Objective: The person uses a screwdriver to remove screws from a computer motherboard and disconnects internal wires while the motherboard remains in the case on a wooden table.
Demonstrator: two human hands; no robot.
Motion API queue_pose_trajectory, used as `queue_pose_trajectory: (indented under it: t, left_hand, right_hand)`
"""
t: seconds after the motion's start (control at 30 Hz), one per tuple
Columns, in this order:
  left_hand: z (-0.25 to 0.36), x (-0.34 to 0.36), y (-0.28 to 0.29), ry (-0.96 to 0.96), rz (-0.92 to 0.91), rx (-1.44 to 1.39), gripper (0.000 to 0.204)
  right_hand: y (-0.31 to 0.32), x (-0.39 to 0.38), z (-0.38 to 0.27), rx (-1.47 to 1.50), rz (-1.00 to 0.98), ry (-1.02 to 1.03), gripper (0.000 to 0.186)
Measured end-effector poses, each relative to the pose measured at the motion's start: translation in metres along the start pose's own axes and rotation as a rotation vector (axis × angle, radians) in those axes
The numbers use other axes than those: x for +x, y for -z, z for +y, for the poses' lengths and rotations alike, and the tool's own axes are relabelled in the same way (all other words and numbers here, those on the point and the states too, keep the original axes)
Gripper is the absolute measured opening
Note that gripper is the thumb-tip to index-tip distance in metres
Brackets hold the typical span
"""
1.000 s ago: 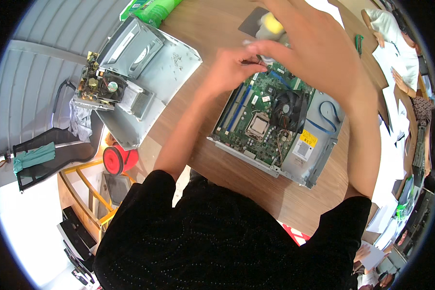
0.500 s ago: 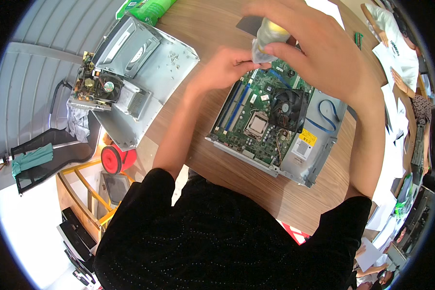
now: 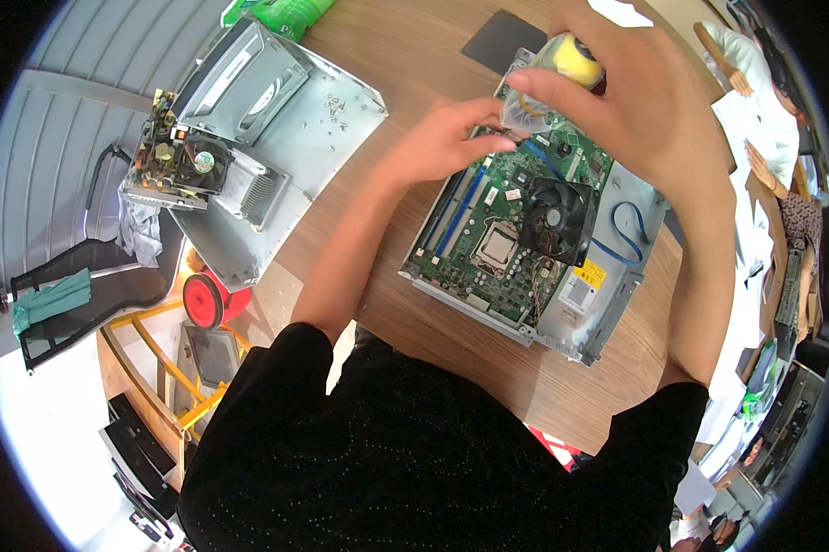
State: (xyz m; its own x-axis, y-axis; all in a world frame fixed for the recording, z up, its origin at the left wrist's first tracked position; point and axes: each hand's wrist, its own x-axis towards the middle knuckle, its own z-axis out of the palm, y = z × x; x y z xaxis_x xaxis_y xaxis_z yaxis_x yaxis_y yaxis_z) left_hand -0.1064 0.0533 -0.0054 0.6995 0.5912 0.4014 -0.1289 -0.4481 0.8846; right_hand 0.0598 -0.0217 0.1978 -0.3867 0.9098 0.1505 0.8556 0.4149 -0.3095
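My right hand (image 3: 608, 92) wraps round a clear, plastic-looking object with a yellow top (image 3: 575, 63); its exact kind I cannot make out. It is held tilted over the far part of a green motherboard (image 3: 497, 193), its narrow end pointing down toward my left hand (image 3: 460, 143). The thumb and forefinger of that hand close round a small dark spot at that end; what they grip is too small to name. The board sits in a metal computer chassis (image 3: 608, 322), with a black fan (image 3: 555, 221), a bare processor (image 3: 496, 247) and blue memory slots (image 3: 460, 212).
At left lies an open metal case (image 3: 341, 147) with loose screws (image 3: 334, 112), a drive and a heatsink (image 3: 256, 195). A black pad (image 3: 504, 41) and a green package (image 3: 290, 14) lie at the far side. Papers and other people are along the right.
Both hands and the yellow-topped object have moved slightly right, more of its yellow end now showing. The black pad is uncovered. The whole view has shifted a little.
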Motion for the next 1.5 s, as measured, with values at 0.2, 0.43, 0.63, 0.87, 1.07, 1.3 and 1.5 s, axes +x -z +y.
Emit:
queue_pose_trajectory:
  t: [0.2, 0.43, 0.63, 0.87, 1.07, 1.3, 1.5]
  left_hand:
    - [-0.016, -0.012, 0.006, -0.104, 0.079, 0.174, 0.016]
    - [-0.002, -0.007, 0.008, -0.041, 0.010, 0.148, 0.016]
    - [-0.017, -0.010, 0.005, -0.039, 0.048, 0.061, 0.019]
    - [-0.011, -0.011, 0.010, -0.058, -0.049, 0.050, 0.022]
    - [-0.018, -0.014, 0.012, -0.067, 0.072, 0.109, 0.023]
    - [-0.019, -0.013, 0.010, -0.147, 0.037, -0.027, 0.024]
    - [-0.018, -0.022, 0.011, -0.098, -0.027, 0.047, 0.022]
  right_hand:
    - [-0.013, 0.006, -0.007, -0.188, 0.175, 0.330, 0.039]
    - [-0.018, 0.010, 0.004, -0.247, 0.102, 0.192, 0.026]
    - [-0.003, 0.029, 0.006, -0.361, -0.105, 0.258, 0.023]
    - [0.010, 0.043, 0.016, -0.771, -0.150, 0.842, 0.032]
    - [-0.007, 0.051, -0.005, -0.584, -0.064, 0.109, 0.037]
    - [-0.002, 0.051, -0.011, -0.441, -0.204, 0.250, 0.030]
    - [-0.019, 0.032, -0.011, -0.363, -0.023, 0.391, 0.023]
